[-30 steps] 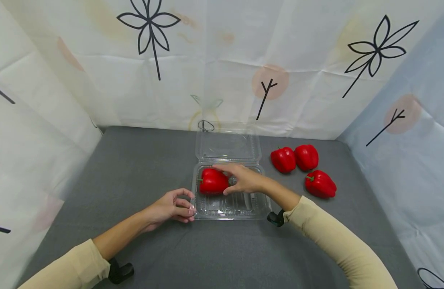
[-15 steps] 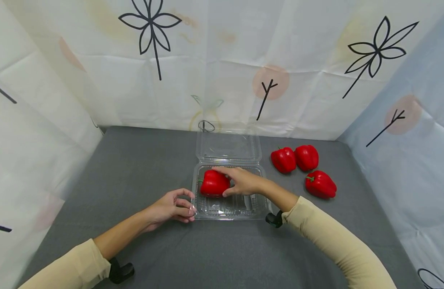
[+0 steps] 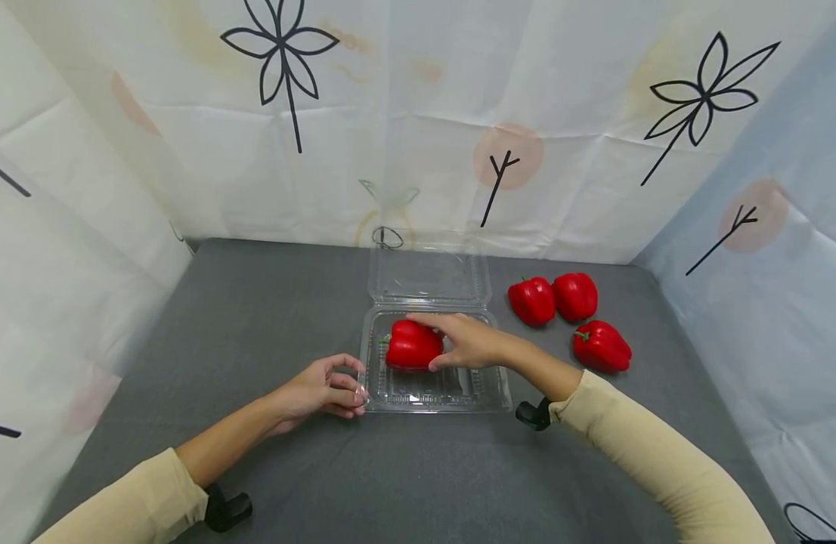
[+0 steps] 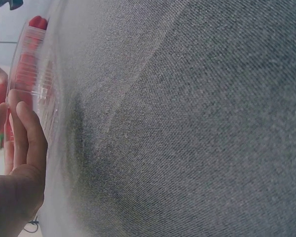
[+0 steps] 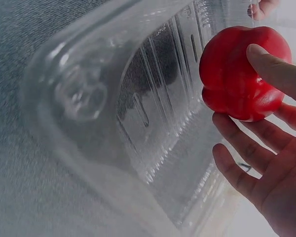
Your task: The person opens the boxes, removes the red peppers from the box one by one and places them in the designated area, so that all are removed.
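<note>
In the head view, a red bell pepper (image 3: 413,346) lies on its side within the left half of a clear plastic clamshell container (image 3: 486,393). My right hand (image 3: 469,344) grips this pepper from the right; the right wrist view shows the thumb on one side of the pepper (image 5: 237,74) and fingers on the other. At the container's left rim, my left hand (image 3: 329,389) has its fingers bent, thumb and fingertips holding the edge. The left wrist view shows the left hand (image 4: 27,148) against the container wall.
Several things lie on the grey cloth-covered table (image 3: 268,295). Right of the container are three more red peppers: one at the back (image 3: 531,301), one beside it (image 3: 575,295) and one nearer (image 3: 602,346). The container's transparent lid (image 3: 428,276) leans open toward the patterned curtain (image 3: 425,91).
My right hand and the bell pepper in it have shifted slightly to the right inside the container. The left hand stays at the rim.
</note>
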The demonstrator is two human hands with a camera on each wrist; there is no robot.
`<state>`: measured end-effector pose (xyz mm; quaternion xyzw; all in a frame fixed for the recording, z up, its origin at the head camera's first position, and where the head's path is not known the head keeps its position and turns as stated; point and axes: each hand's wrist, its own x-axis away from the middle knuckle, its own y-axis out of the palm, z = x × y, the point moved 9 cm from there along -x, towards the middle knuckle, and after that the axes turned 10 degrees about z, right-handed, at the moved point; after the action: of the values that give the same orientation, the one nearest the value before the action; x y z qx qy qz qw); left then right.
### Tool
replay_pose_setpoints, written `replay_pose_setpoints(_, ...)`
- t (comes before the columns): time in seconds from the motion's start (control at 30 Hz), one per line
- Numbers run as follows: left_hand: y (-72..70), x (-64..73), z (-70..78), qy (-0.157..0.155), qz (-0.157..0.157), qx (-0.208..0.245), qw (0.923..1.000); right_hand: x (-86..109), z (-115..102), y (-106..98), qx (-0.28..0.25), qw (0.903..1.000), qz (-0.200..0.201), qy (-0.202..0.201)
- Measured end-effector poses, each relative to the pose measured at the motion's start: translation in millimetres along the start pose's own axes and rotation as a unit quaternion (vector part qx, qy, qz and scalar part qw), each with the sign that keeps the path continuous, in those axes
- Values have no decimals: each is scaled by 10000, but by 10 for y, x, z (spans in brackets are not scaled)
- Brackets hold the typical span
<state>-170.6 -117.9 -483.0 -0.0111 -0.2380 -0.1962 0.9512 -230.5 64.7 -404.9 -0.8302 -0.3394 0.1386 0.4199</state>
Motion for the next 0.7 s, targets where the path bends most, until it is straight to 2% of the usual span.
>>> replay_pose_setpoints(0.33, 8, 8, -11, 145, -53, 62, 9999, 300, 5, -239, 81, 9999, 94, -25)
replay_pose_setpoints(0.5, 7, 6, -6, 192, -34, 85, 9998, 482, 33, -445, 193, 9992, 327, -122)
replay_pose_setpoints(0.7, 6, 13, 8, 238, -63, 88, 9997, 671, 112, -707, 371, 9971, 666, -39)
